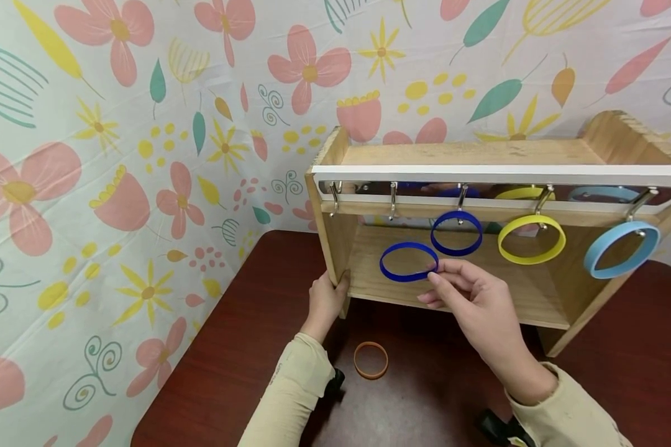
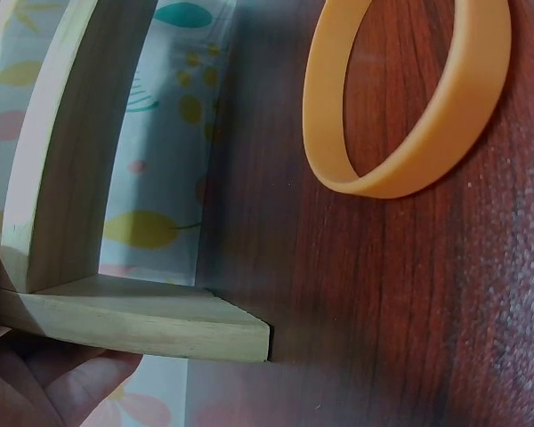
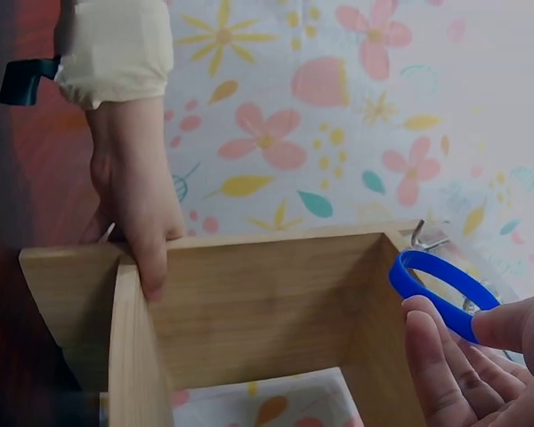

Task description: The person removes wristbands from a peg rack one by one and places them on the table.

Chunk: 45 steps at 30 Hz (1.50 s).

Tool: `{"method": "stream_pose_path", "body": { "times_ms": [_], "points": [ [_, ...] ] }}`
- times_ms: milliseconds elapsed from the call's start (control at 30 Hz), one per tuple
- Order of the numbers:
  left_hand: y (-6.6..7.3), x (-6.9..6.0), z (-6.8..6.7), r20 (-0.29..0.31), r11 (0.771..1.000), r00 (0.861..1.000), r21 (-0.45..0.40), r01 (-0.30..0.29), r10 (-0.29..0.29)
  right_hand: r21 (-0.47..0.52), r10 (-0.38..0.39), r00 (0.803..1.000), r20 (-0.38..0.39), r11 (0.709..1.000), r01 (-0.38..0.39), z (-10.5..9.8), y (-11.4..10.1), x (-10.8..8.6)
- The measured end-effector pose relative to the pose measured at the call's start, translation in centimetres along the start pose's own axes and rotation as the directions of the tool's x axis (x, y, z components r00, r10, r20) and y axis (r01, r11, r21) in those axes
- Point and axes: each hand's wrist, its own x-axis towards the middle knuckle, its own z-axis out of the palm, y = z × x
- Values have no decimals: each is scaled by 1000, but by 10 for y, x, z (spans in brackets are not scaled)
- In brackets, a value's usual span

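Between thumb and fingers, my right hand (image 1: pixel 478 304) pinches a dark blue silicone wristband (image 1: pixel 384 268), held out in front of the wooden rack (image 1: pixel 425 299). The band is apart from the hooks in the head view. My left hand (image 1: pixel 325 303) grips the lower left side of the rack, thumb on the inner face, as the right wrist view also shows. Another blue wristband (image 1: pixel 435 239), a yellow wristband (image 1: pixel 561 239) and a light blue wristband (image 1: pixel 593 264) hang on metal hooks. Two hooks at the left, such as this hook (image 1: pixel 393 202), bear no band.
An orange wristband (image 1: pixel 371 377) lies flat on the dark red wooden table (image 1: pixel 212 372), near my left forearm. The hooks sit on a mirrored strip with a white frame (image 1: pixel 481 169) along the rack's upper front. A flower-patterned cloth (image 1: pixel 145 124) covers the wall behind.
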Motion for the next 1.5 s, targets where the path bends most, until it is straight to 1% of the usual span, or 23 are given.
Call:
{"method": "stream_pose_path", "body": {
  "times_ms": [200, 333, 500, 700, 833, 900, 1167, 1300, 1500],
  "points": [
    [1, 1, 0, 7, 1000, 1000, -4, 27, -27, 24, 0, 1000, 6, 1000, 0, -5, 4, -3],
    [1, 1, 1, 6, 999, 999, 0, 35, -35, 16, -6, 1000, -2, 1000, 6, -7, 6, -5],
    [1, 0, 1, 1, 999, 999, -3, 43, -43, -2, 16, 1000, -18, 1000, -17, -7, 9, -8],
    [1, 1, 0, -3, 999, 999, 1, 43, -43, 3, 12, 1000, -12, 1000, -12, -8, 11, -11],
    [1, 1, 1, -5, 999, 999, -3, 38, -38, -18, 16, 1000, -3, 1000, -16, -9, 13, -13],
    [1, 1, 1, -7, 999, 999, -4, 36, -36, -19, 25, 1000, -4, 1000, -25, -10, 15, -15],
    [0, 0, 1, -8, 999, 999, 9, 40, -40, 40, 55, 998, -13, 998, -54, -11, 21, -21],
    [-1, 0, 1, -7, 999, 999, 6, 34, -34, 34, 77, 997, -18, 997, -76, -12, 23, -24],
    [0, 0, 1, -10, 999, 999, 0, 37, -37, 22, 129, 992, -16, 991, -129, -14, 27, -29]
  ]
}}
